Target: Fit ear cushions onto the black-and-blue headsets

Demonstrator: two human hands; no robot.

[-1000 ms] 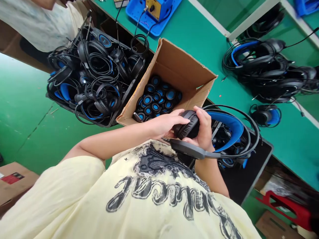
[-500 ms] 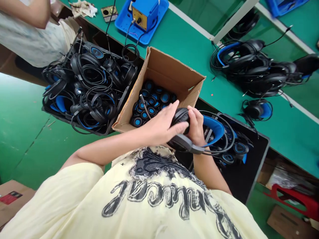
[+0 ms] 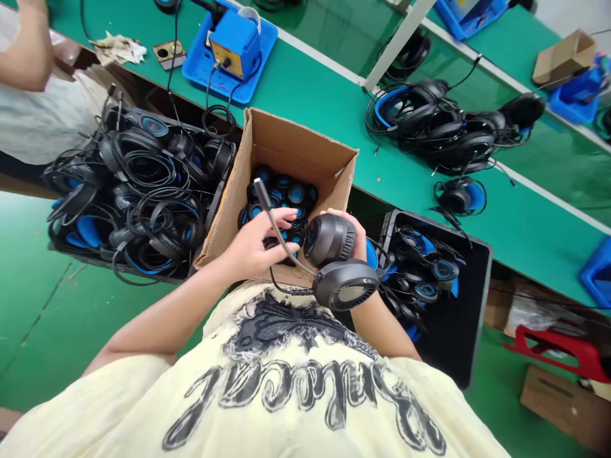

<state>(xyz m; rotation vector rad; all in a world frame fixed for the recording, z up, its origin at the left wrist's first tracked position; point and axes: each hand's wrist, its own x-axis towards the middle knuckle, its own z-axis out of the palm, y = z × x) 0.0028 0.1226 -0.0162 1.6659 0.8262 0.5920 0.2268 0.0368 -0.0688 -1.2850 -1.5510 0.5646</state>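
Note:
My right hand [image 3: 356, 232] is wrapped round one ear cup of a black headset [image 3: 346, 284], which hangs in front of my chest with its other cup lower down. The headset's microphone boom [image 3: 277, 226] points up and to the left. My left hand [image 3: 260, 245] is beside the boom, fingers apart, over the near side of a cardboard box [image 3: 300, 143]. Inside that box lie several round black ear-cup parts with blue centres [image 3: 296, 193]. Part of the headset's blue-padded headband [image 3: 371, 254] shows behind my right hand.
A black crate heaped with headsets [image 3: 143, 172] stands left, another crate [image 3: 458, 324] right, partly filled with headsets. On the green bench [image 3: 315, 83] are a blue soldering station [image 3: 236, 41] and a headset pile [image 3: 443, 127]. A person's arm [image 3: 28, 51] is at the upper left.
My left hand has come off the ear cup and moved left, opening. The headset has turned so its cup outsides and microphone face me. The view has shifted to the right.

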